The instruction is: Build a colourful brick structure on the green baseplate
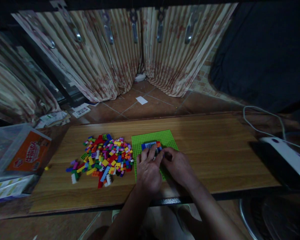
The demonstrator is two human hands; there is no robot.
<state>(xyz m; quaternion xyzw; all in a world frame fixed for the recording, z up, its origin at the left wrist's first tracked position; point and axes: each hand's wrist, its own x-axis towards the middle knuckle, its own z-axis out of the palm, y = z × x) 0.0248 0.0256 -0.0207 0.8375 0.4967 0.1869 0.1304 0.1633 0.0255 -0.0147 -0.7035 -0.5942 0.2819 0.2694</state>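
A green studded baseplate (156, 136) lies on the wooden table, partly covered by my hands. On it is a low build of toy bricks (150, 145), with blue, grey and orange-red parts showing. My left hand (149, 171) rests over the near side of this build, fingers stretched out and slightly apart on top of it. At the build's right side, my right hand (178, 164) has its thumb and fingertips pinched together, close to the left fingertips. Whatever is in that pinch is too small and hidden to make out.
Loose bricks of many colours (107, 155) are heaped left of the baseplate. A clear plastic box (7, 143) with an orange label stands at the far left. A black item (275, 163) and a white device (287, 155) with a cable lie at the right end.
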